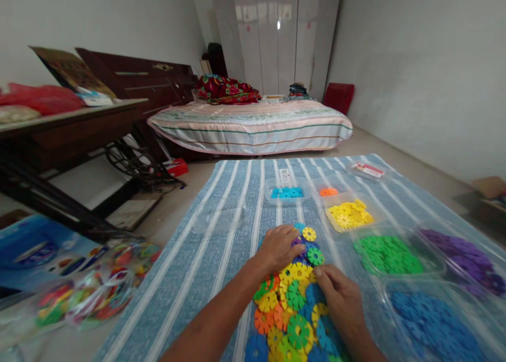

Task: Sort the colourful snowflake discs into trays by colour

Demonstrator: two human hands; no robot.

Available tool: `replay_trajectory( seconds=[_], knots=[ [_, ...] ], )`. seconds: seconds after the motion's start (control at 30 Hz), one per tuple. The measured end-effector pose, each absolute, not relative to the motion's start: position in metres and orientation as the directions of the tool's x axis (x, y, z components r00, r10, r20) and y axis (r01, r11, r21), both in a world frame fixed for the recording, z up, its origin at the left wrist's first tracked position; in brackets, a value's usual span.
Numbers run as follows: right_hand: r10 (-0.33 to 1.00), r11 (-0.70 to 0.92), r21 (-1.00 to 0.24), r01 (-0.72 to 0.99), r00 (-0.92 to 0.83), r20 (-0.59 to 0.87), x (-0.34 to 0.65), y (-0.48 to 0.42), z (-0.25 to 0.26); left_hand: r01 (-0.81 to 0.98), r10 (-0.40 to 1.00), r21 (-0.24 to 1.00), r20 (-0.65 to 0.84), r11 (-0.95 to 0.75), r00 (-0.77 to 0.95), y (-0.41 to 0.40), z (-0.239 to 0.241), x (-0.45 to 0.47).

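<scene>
A heap of flat plastic snowflake discs in yellow, green, orange, blue and purple lies on a blue striped cloth. My left hand rests palm down on the far end of the heap, fingers curled over purple and blue discs. My right hand sits at the heap's right side, its fingertips pinched at a yellow disc beside a green disc. Whether either hand has lifted a piece is hidden.
Clear trays on the cloth hold sorted discs: yellow, green, purple, dark blue, light blue, orange. A bag of mixed discs lies at the left. A dark table and a bed stand beyond.
</scene>
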State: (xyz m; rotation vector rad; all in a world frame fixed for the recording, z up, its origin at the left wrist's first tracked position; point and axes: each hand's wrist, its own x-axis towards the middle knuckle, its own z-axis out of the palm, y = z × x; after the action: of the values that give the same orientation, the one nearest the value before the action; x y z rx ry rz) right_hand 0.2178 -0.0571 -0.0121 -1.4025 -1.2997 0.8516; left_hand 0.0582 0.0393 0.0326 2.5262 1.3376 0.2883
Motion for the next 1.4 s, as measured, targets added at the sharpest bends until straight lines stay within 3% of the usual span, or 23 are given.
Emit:
replay_trajectory(
  seconds=[0.17,0.3,0.5,0.8,1.03,1.27,1.4],
  knots=[
    [0.973,0.074,-0.952,0.296,0.186,0.134,0.218,-0.057,-0.010,0.711,0.845,0.484,0.130,-0.510,0.518,0.021,0.028,0.048],
    [0.973,0.092,-0.943,0.319,0.174,0.154,0.218,-0.057,-0.010,0.717,0.923,0.582,0.201,-0.383,0.329,0.015,0.020,0.036],
    [0.970,0.145,-0.915,0.377,0.128,0.207,0.219,-0.058,-0.011,0.795,0.968,0.559,0.212,-0.233,0.135,0.017,0.011,0.005],
    [0.952,0.215,-0.831,0.513,0.079,0.295,0.219,-0.061,-0.013,0.793,0.958,0.548,0.246,-0.265,0.150,0.006,0.002,0.008],
    [0.816,0.400,-0.579,0.710,0.011,0.577,0.204,-0.054,-0.003,0.808,0.958,0.525,0.232,-0.267,0.166,0.006,0.002,0.007],
    [0.946,0.243,-0.360,0.901,-0.137,0.295,0.167,-0.017,0.024,0.791,0.938,0.520,0.289,-0.321,0.191,0.009,-0.003,0.003],
    [0.971,0.194,-0.306,0.932,-0.137,0.198,0.157,-0.008,0.034,0.778,0.930,0.530,0.316,-0.336,0.187,0.012,-0.003,0.001]
  ],
)
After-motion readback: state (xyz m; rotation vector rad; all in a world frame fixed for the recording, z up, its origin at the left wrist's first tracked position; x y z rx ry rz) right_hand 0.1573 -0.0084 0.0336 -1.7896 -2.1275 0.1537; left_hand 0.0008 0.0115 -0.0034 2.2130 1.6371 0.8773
